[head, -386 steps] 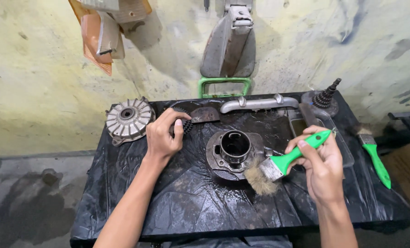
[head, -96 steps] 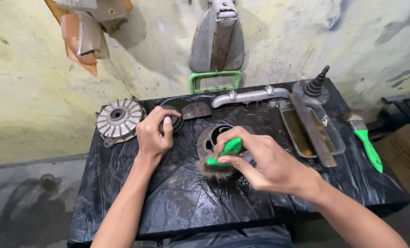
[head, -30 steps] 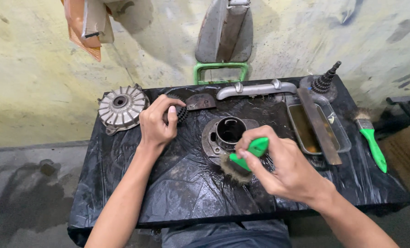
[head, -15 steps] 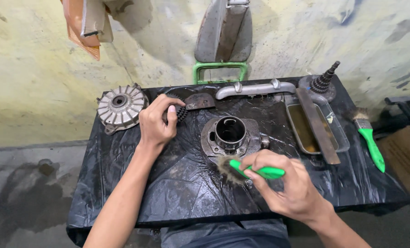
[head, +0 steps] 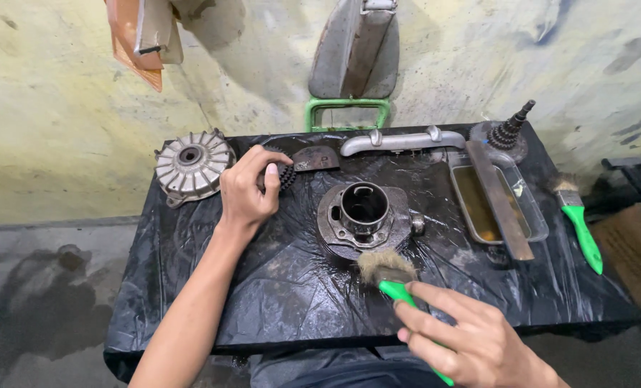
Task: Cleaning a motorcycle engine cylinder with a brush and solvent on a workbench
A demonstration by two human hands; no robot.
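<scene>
In the head view, your left hand (head: 247, 192) sits at ten o'clock from the cylinder (head: 364, 218), fingers curled down over a small dark gear (head: 287, 174), thumb laid along its near side, so the gear is gripped against the table (head: 191, 316). Your right hand (head: 471, 341) is at five o'clock from the cylinder, near the table's front edge; thumb and first fingers pinch the green handle of a brush (head: 389, 273), the other fingers stretched loosely alongside. The brush's worn bristles point toward twelve o'clock and touch the cylinder's flange at its six o'clock side. The cylinder stands upright at the middle of the black plastic sheet covering the table, bore open to the top. At nine o'clock from your left hand lies a finned hub (head: 191, 164), just beside the table's corner. At twelve o'clock from the cylinder lies a grey pipe (head: 399, 140), with a flat plate (head: 316, 158) to its left. At three o'clock sits a tray (head: 478, 208) with a metal bar (head: 500, 201) laid across it; a stepped cone (head: 511, 129) stands beyond it, and a second brush (head: 579, 226) lies farther right.
</scene>
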